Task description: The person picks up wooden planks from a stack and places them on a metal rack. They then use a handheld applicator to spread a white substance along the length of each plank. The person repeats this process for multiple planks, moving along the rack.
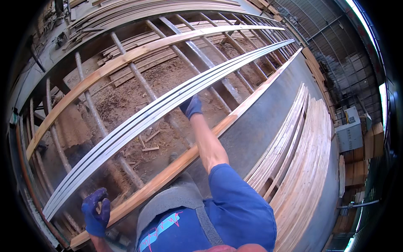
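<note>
Blue-gloved left hand (pixel 96 212), fingers curled, closes on the near end of the grey strips (pixel 168 107); the right hand (pixel 192 106) presses on them farther along. They lie across the roller frame (pixel 138 80); stacked planks (pixel 302 159) wait alongside, seemingly unhandled.

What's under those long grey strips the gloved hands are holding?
Under the long grey strips are round metal rollers, and below them a dirt floor strewn with wood scraps. The strips cover narrow bands of ground, and the right hand hides a small patch.
</note>
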The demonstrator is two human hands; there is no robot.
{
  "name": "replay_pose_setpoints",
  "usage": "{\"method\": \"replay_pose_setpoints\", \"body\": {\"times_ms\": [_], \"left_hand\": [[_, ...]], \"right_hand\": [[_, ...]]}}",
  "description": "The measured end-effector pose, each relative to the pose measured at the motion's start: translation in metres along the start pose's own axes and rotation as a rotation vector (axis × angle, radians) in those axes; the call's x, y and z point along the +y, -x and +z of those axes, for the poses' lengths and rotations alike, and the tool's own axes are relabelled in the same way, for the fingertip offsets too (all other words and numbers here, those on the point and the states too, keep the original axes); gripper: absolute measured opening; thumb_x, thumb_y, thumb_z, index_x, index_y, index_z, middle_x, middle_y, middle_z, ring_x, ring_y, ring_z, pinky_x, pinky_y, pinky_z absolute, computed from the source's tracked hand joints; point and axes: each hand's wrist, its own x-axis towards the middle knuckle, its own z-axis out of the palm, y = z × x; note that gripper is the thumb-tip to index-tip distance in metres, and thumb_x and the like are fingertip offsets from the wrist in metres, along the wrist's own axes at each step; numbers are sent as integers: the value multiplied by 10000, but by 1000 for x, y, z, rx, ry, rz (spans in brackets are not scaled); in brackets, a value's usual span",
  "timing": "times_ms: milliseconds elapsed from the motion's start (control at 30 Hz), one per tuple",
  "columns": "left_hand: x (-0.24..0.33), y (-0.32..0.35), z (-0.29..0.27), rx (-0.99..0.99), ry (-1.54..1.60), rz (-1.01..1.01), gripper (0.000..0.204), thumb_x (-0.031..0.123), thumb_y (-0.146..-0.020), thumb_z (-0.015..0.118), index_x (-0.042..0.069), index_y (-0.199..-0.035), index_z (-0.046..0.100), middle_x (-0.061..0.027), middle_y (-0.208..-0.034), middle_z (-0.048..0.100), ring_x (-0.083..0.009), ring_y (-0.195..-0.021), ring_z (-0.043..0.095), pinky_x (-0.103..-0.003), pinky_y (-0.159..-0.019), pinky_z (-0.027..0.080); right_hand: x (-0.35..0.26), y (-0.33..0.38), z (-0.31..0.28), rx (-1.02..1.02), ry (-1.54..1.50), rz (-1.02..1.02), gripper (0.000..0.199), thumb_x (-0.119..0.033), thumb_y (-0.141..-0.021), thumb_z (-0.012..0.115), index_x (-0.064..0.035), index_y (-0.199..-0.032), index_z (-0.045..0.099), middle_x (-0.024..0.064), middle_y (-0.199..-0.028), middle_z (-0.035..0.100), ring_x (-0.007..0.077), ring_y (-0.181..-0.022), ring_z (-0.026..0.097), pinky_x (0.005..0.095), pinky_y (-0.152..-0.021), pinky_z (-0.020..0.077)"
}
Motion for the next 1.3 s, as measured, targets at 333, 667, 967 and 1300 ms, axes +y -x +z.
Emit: {"method": "replay_pose_setpoints", "body": {"times_ms": [333,667,967,1300], "left_hand": [[-5,-89,13,-41,-25,22,206,108,-850,627,-15,-1010,669,-200,-977,680,-335,-917,650,-391,-843,495],[-112,-108,57,-743,76,-434,391,347,-967,518,32,-819,696,-48,-688,649,-138,-641,561,-314,-636,469],[-80,-105,47,-730,239,-756,536,468,-954,484,15,-753,689,-101,-599,631,-184,-481,592,-329,-471,479],[-95,-76,54,-488,297,-506,352,285,-937,585,14,-718,633,-39,-561,574,-132,-473,565,-298,-451,440]], "right_hand": [[-23,52,7,461,23,35,289,-418,-940,477,-138,-882,516,61,-796,549,237,-726,549,400,-686,516],[-63,104,52,234,-119,79,310,-341,-952,501,-32,-961,524,94,-808,568,240,-761,578,385,-740,522],[-94,132,61,321,295,154,327,-340,-952,523,-48,-1086,583,123,-955,649,246,-849,639,401,-733,533],[-173,133,124,112,1740,-821,170,-180,-889,623,-66,-1006,673,107,-879,689,197,-817,666,318,-743,526]]}}
